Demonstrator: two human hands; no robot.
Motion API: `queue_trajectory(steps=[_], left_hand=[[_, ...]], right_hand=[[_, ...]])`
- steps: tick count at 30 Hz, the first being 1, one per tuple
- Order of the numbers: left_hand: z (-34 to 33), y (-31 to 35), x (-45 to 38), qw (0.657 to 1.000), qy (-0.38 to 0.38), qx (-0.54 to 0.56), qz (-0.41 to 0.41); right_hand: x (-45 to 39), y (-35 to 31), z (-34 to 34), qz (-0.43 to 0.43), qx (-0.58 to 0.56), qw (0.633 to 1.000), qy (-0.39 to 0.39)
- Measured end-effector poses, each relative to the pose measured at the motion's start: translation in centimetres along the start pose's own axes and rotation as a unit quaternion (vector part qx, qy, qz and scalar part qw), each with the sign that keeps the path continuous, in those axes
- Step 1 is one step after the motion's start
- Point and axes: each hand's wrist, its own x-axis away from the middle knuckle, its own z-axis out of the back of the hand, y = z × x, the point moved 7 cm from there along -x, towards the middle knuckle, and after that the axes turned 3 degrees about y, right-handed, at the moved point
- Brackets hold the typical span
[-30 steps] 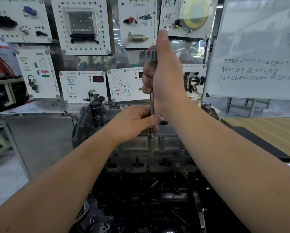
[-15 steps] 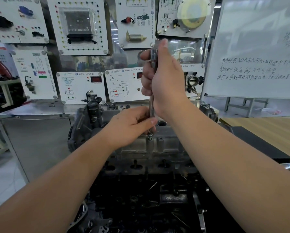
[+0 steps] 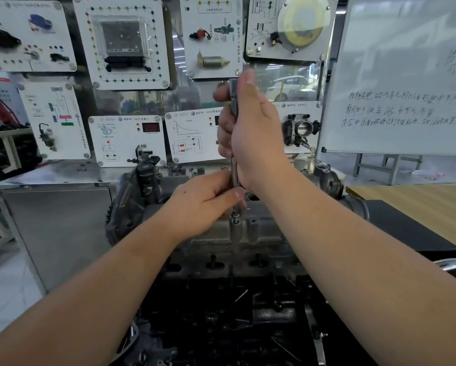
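Note:
A grey engine cylinder head (image 3: 221,233) sits in front of me on a dark engine block. A long metal socket driver (image 3: 234,101) stands upright over a bolt (image 3: 235,217) on the head's top edge. My right hand (image 3: 250,133) grips the driver's upper shaft, thumb lying up along it. My left hand (image 3: 205,199) pinches the lower end of the shaft just above the bolt. The driver's tip at the bolt is partly hidden by my left fingers.
White training panels (image 3: 126,43) with car parts hang on the wall behind. A throttle body (image 3: 300,129) is mounted at right of them. A whiteboard (image 3: 406,75) with handwriting stands at right, above a wooden table (image 3: 419,204). A steel cabinet (image 3: 55,223) stands at left.
My right hand has slid down the driver a little and its thumb has lowered. My left hand stays at the lower shaft. The camera view has shifted slightly.

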Motion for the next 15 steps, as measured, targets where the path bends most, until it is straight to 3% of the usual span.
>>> queue_trajectory(steps=[9, 15], left_hand=[[0.4, 0.3, -0.3, 0.999, 0.048, -0.023, -0.002], [0.2, 0.0, 0.1, 0.998, 0.020, -0.064, 0.002]], right_hand=[[1.2, 0.3, 1.4, 0.135, 0.193, 0.968, 0.088], [1.0, 0.8, 1.4, 0.091, 0.148, 0.984, 0.045]])
